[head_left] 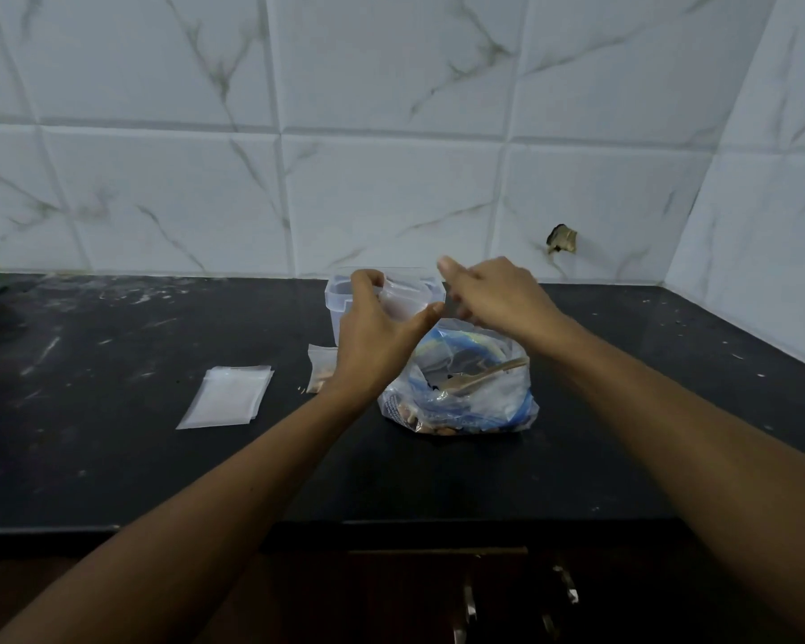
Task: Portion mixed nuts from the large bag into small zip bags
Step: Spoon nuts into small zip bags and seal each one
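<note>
Reaching over the black counter [112, 457], the left hand [372, 337] is held at a clear tub [340, 309] by the wall, its fingers curled round a small zip bag [403, 299] at the tub's mouth. The right hand [498, 295] is blurred just beside it, so its grip cannot be told. The large nut bag [461, 392] stands open nearer, a spoon [479, 376] inside, with empty zip bags [228, 397] stacked to its left.

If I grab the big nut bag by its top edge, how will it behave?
The big nut bag looks like thin, crumpled plastic, so it will probably sag and fold rather than hold its shape. The nuts seem to sit low, so the bottom would likely hang heavy. A spoon rests loose in its open mouth and may slip or tip out.
</note>
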